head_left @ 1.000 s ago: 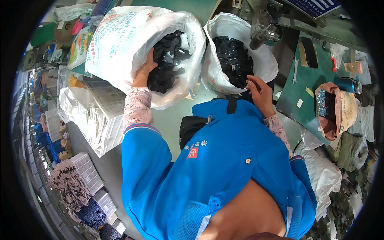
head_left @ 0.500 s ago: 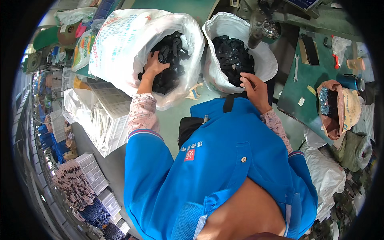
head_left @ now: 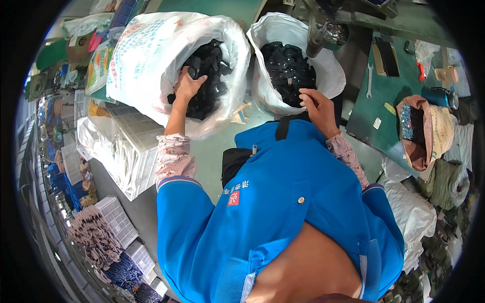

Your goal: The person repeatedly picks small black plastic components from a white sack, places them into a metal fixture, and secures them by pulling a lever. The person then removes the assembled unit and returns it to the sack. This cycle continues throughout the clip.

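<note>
Inside the left white woven bag [head_left: 144,60], my left hand [head_left: 188,87] rests on a heap of black plastic parts [head_left: 209,83]. Its thumb stands apart from its fingers, and some fingertips are hidden among the parts. A second white bag [head_left: 331,81] to the right holds a similar heap of black parts [head_left: 288,68]. At that bag's near rim is my right hand [head_left: 319,110], fingers curled and thumb drawn in close to them. Whatever lies between those fingertips is too small to tell.
A machine's metal post [head_left: 317,33] stands over the right bag. On the green table [head_left: 361,121] lie a wrench [head_left: 370,81], a blue bottle [head_left: 442,99] and a brown sack [head_left: 418,156] of small metal pieces. White crates [head_left: 134,136] stand at the left.
The whole view has shifted slightly, moving the bags a little to the left. My left hand remains in the left bag and my right hand at the right bag's rim.
</note>
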Available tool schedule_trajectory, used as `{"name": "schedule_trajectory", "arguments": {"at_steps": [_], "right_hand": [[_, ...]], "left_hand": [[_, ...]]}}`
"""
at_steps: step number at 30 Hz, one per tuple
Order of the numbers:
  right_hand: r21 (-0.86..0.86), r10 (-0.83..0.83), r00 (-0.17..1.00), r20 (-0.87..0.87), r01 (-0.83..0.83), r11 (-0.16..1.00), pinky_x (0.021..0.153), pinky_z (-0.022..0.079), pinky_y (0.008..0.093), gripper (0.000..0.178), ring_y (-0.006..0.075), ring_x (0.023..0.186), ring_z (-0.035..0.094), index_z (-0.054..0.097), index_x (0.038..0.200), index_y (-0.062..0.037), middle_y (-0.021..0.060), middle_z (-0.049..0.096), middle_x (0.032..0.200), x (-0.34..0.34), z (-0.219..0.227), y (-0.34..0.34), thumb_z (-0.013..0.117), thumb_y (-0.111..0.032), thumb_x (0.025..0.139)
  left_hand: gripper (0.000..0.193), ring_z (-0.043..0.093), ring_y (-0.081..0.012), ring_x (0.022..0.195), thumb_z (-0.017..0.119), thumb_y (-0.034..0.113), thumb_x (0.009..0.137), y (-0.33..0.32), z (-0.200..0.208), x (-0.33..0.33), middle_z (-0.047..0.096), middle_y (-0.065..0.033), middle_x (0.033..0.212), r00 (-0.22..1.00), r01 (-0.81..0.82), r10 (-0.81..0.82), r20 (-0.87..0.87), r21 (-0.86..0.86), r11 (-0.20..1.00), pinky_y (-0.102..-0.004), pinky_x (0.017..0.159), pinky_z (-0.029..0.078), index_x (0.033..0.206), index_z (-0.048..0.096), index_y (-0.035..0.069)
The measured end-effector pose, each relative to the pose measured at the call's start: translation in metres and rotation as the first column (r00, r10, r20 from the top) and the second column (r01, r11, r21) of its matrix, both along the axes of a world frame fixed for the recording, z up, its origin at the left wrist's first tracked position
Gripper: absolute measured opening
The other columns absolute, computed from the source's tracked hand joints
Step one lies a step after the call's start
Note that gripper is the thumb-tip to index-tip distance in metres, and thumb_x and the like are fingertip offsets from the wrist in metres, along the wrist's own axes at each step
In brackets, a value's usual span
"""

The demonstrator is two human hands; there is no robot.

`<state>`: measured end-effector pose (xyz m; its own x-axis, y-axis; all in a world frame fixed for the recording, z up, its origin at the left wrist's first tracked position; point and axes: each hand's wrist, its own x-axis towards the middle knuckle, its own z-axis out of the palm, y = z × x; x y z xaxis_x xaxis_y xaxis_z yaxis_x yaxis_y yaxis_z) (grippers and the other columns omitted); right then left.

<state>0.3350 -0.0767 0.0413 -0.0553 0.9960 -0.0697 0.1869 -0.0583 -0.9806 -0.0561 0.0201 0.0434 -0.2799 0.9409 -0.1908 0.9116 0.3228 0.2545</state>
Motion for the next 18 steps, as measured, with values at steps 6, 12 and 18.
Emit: {"name": "schedule_trajectory", "arguments": {"at_steps": [6,12,18], "right_hand": [[-0.048,-0.012,1.000,0.024,0.013,0.999,0.066,0.049,0.0230,0.021,0.0112,0.075,0.064,0.063,0.107,-0.0016,0.0087,0.067,0.086,0.008,-0.001,0.000,0.056,-0.010,0.089],[-0.043,0.012,0.999,0.041,-0.010,0.999,0.065,0.049,0.0222,0.021,0.0109,0.074,0.064,0.064,0.107,-0.0015,0.0084,0.067,0.086,0.006,-0.004,0.002,0.056,-0.010,0.089],[-0.004,0.036,0.998,0.055,-0.036,0.999,0.065,0.049,0.0222,0.021,0.0111,0.073,0.064,0.064,0.107,-0.0011,0.0087,0.066,0.087,0.002,-0.004,0.005,0.055,-0.010,0.089]], "left_hand": [[0.079,0.056,-0.0325,0.107,0.077,0.029,0.064,-0.003,-0.024,-0.022,0.056,-0.0160,0.119,0.847,-0.268,0.059,0.528,0.329,0.905,-0.0408,0.095,0.042,0.127,0.040,-0.002],[0.043,0.063,-0.0245,0.084,0.071,0.020,0.073,-0.002,-0.026,-0.019,0.064,-0.0106,0.095,0.036,-0.525,0.192,0.981,-0.145,0.839,-0.0344,0.075,0.052,0.107,0.055,-0.002],[0.033,0.061,-0.0242,0.087,0.065,0.030,0.079,-0.012,-0.040,0.007,0.063,-0.0067,0.096,-0.447,-0.501,-0.050,0.893,-0.204,0.841,-0.0439,0.073,0.051,0.102,0.059,0.006]]}}
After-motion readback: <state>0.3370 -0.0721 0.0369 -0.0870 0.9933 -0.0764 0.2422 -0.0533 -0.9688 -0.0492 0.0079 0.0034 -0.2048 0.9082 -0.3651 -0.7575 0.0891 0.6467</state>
